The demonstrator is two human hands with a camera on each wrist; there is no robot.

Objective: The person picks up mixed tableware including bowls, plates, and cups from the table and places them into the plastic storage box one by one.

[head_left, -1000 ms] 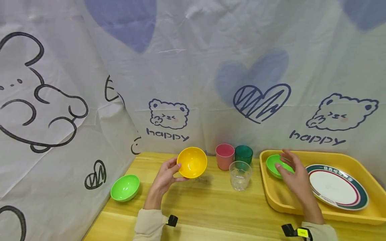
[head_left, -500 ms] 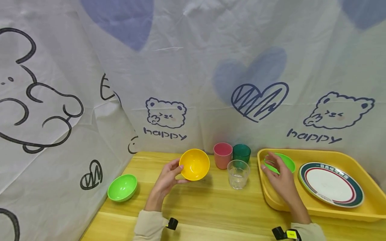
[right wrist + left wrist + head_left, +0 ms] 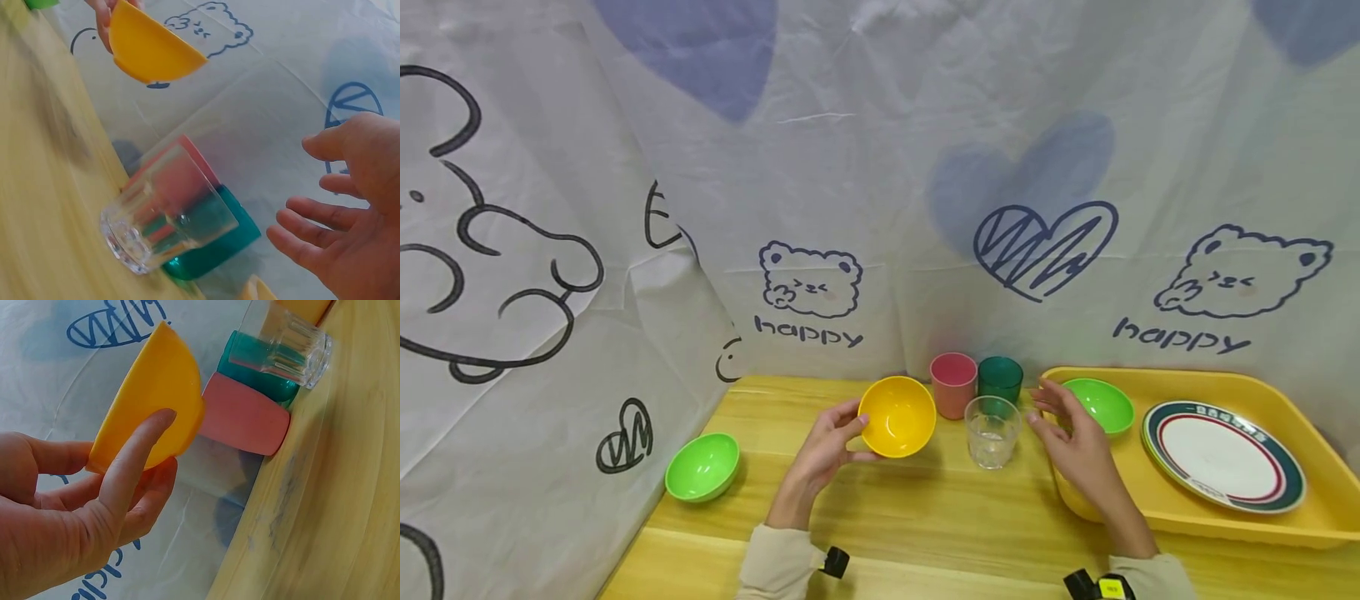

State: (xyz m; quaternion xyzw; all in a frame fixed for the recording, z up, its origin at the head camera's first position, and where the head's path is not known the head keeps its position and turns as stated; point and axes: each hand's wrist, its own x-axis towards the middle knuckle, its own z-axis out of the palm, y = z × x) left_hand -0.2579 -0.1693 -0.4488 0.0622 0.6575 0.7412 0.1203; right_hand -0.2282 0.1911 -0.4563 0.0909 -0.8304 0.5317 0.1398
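My left hand (image 3: pixel 829 450) grips a yellow bowl (image 3: pixel 898 417) by its left side, thumb at the rim and fingers beneath, raised over the wooden table and tilted toward me. In the left wrist view the bowl (image 3: pixel 156 394) appears side-on, a finger along its outer wall. My right hand (image 3: pixel 1078 446) holds nothing; its fingers are spread, over the tray's left edge. Just left of it stands a clear cup (image 3: pixel 992 433), with a pink cup (image 3: pixel 953 385) and a teal cup (image 3: pixel 1000 382) behind. In the right wrist view, the right hand (image 3: pixel 350 212) faces these cups.
A yellow tray (image 3: pixel 1195 521) on the right bears a green bowl (image 3: pixel 1102 406) and stacked plates (image 3: pixel 1221 454) with a dark green rim. Another green bowl (image 3: pixel 703 467) sits at the table's left edge. A printed cloth (image 3: pixel 880 167) hangs behind and along the left of the table (image 3: pixel 925 525).
My right hand has moved left, from above the green bowl in the tray to near the clear cup, holding nothing. The left hand has carried the yellow bowl slightly right.
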